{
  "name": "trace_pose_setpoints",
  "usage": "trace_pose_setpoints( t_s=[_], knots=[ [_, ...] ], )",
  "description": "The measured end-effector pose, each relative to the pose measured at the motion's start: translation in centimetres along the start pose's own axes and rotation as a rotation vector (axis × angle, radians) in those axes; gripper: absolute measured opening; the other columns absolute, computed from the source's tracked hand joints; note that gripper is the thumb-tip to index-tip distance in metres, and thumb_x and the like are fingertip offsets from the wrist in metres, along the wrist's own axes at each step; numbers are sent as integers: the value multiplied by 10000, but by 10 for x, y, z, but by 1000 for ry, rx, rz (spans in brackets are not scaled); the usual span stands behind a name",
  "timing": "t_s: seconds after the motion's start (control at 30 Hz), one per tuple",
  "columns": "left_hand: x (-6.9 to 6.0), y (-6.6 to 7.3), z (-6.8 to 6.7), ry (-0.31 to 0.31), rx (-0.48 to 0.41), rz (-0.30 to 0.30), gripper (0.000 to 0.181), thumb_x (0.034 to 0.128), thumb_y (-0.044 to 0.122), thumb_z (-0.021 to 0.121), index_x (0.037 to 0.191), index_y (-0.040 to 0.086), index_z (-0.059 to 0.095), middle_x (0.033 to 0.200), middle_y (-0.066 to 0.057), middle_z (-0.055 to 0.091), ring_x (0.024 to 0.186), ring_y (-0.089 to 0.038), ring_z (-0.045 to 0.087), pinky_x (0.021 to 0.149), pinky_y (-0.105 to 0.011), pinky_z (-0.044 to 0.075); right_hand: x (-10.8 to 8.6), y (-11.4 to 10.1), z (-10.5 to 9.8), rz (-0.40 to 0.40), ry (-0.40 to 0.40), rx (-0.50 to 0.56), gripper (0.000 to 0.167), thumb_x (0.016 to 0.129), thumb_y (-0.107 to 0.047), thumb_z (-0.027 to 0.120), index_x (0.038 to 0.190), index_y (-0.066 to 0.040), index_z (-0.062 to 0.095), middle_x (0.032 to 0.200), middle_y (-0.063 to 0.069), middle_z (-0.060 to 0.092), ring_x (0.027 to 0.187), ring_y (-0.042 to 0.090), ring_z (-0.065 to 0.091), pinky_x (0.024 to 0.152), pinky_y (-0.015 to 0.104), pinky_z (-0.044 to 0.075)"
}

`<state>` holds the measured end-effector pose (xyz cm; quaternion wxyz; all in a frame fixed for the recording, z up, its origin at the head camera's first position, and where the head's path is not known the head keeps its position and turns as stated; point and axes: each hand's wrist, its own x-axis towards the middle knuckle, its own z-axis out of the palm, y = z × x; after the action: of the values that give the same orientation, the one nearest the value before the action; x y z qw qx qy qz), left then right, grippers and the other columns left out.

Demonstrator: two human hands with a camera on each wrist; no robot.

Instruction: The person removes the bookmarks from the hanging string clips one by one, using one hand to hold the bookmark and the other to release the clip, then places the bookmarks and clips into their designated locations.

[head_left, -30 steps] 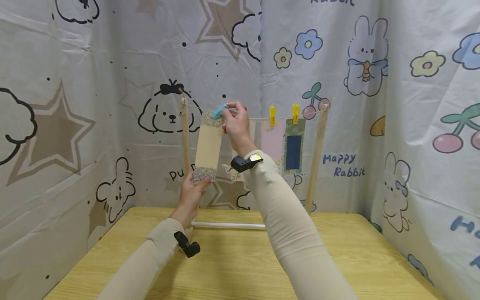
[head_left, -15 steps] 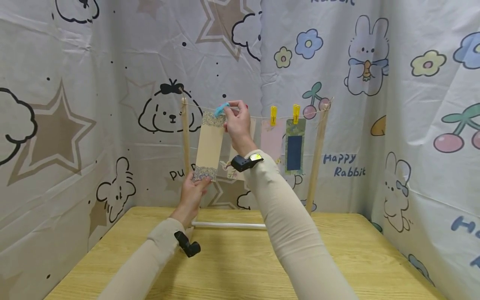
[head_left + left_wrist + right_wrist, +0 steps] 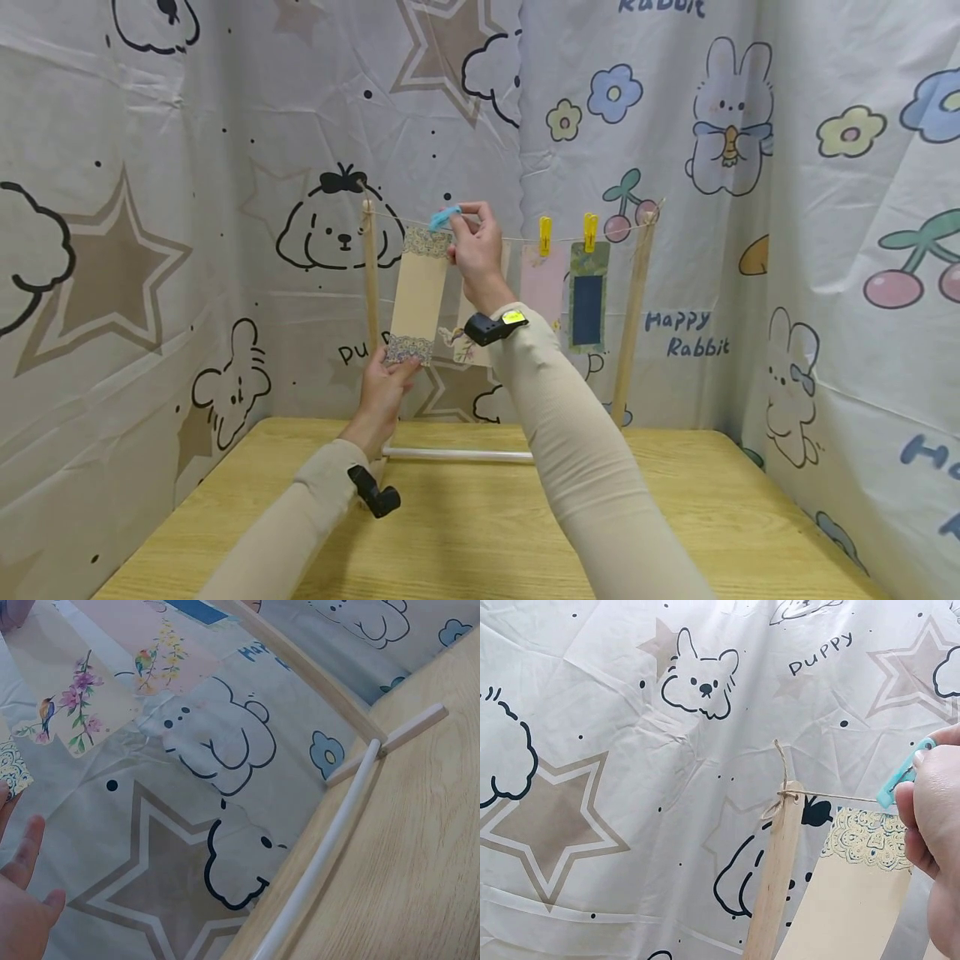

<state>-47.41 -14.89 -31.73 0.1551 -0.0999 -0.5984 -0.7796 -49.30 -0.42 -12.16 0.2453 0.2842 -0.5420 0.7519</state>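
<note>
My right hand [image 3: 477, 254] pinches a light-blue clothespin [image 3: 905, 776] at the string [image 3: 832, 796]. The clothespin's tip is at the top edge of a tan paper card [image 3: 417, 287] with lacy patterned ends; whether it bites the card cannot be told. Down at the card's lower end, my left hand [image 3: 381, 392] holds the patterned corner between thumb and fingers. The left wrist view catches only part of that hand and a scrap of the card. A cream card with a bird and pink flowers [image 3: 75, 697] hangs just right, partly behind my right arm.
Two wooden posts [image 3: 371, 275] carry the string, with a white rod [image 3: 457, 455] low between them. Yellow clothespins [image 3: 545, 236] hold a pink card [image 3: 542, 287] and a green-and-blue card [image 3: 588, 308]. The wooden table [image 3: 465, 525] is ringed by printed curtains.
The clothespin has shifted slightly up and right, from overlapping the tan card's top to its upper edge by the string. My left hand has stayed at the card's lower end.
</note>
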Motion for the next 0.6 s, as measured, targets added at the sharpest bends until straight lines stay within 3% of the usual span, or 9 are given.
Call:
trace_pose_setpoints(
  t_s=[0.1, 0.3, 0.43, 0.6],
  knots=[
    [-1, 1, 0, 1, -2, -3, 674, 1047, 87, 627, 1620, 76, 271, 1083, -102, 752, 1231, -344, 622, 993, -431, 433, 0, 0, 0, -12, -13, -1, 80, 1087, -91, 545, 1160, -70, 572, 1217, 126, 708, 503, 55, 453, 491, 196, 390],
    [-1, 3, 2, 4, -4, -2, 532, 1044, 93, 633, 1526, 64, 408, 958, 25, 761, 1226, -346, 624, 945, -388, 439, -1, -3, -3, 4, -38, 3, 193, 1099, -108, 523, 1286, -67, 543, 1243, 132, 689, 510, 71, 505, 492, 202, 421],
    [-1, 2, 2, 9, -7, -7, 572, 1045, 94, 632, 1555, 58, 376, 958, 44, 760, 1114, -224, 690, 954, -398, 438, -2, -2, -6, 26, -46, -43, 343, 1112, -136, 496, 1447, -61, 484, 1244, 130, 665, 537, 95, 580, 512, 215, 458],
    [-1, 1, 1, 8, -18, -4, 556, 1041, 82, 635, 1534, 30, 383, 935, 56, 762, 1034, -144, 711, 998, -447, 426, -4, 0, -8, 43, -80, -76, 390, 1123, -190, 478, 1503, -104, 454, 1261, 113, 643, 600, 123, 649, 559, 232, 474]
  ],
)
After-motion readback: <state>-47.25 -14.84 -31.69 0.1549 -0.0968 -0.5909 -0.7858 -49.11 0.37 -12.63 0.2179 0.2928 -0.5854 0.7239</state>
